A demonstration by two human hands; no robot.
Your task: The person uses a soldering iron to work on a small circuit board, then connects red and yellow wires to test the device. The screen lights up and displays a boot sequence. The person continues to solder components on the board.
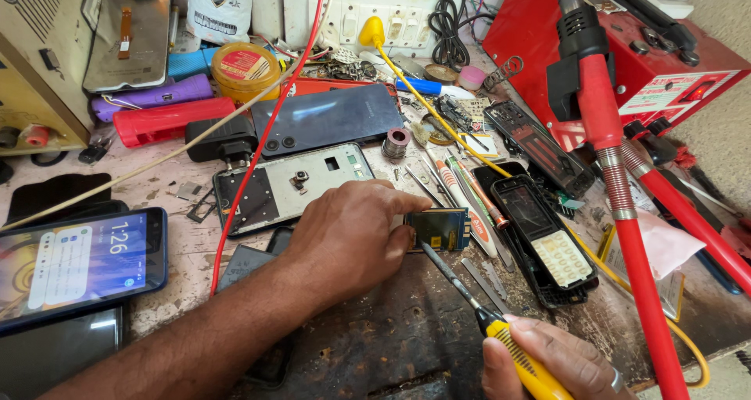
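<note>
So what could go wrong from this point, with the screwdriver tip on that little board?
1. The left hand pins the small green circuit board by one edge only; the board may shift under pressure from the yellow-handled screwdriver held in the right hand.
2. A slip could drive the tip into the left fingertips.
3. The red-handled hot-air wand lies beside the right hand and could be knocked.

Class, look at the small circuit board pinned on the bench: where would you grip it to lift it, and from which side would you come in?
Grip the circuit board by its two long edges, top and bottom. Come from above on its right end, since the left hand covers the left end. It lies flat, and the soldering iron touches its lower edge, so avoid that spot.
</note>
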